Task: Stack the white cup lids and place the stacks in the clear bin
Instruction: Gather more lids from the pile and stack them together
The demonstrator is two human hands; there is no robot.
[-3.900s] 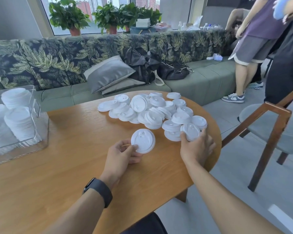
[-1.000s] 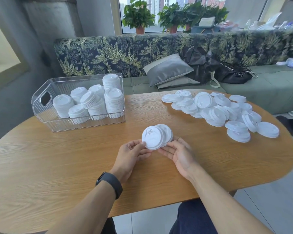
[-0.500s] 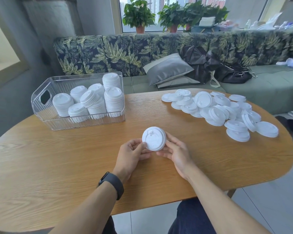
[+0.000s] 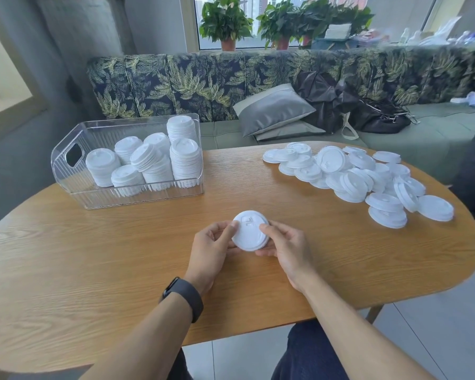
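2 lids now nested into 1 small stack [image 4: 249, 231], both hands [image 4: 213, 249] [image 4: 287, 248] closed around it

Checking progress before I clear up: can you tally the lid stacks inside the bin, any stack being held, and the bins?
Lid stacks in the clear bin: 7
Held lid stack: 1
Clear bin: 1
Total: 9

White lids [image 4: 249, 232] are seen between the fingers [image 4: 272, 231], over a light, wood-grained surface [image 4: 99, 264], with a black wristband [image 4: 185, 296] below and a green leaf-patterned sofa [image 4: 192, 83] beyond.
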